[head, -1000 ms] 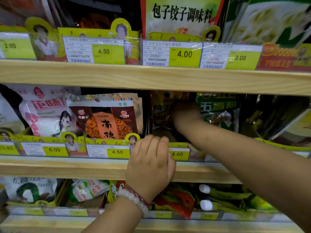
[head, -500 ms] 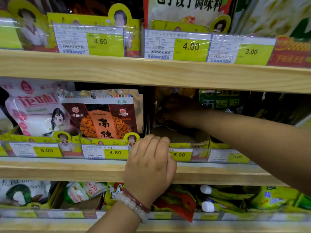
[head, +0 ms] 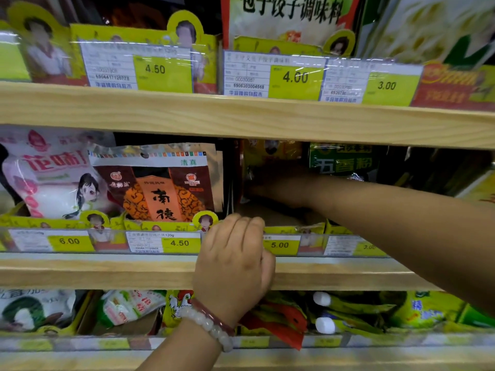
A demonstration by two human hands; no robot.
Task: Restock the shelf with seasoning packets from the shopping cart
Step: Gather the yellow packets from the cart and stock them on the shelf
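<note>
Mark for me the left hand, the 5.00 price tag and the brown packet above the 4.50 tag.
left hand [head: 233,266], head view, back of the hand.
5.00 price tag [head: 280,245], head view, on the printed digits.
brown packet [head: 160,191], head view, orange centre panel.
</note>
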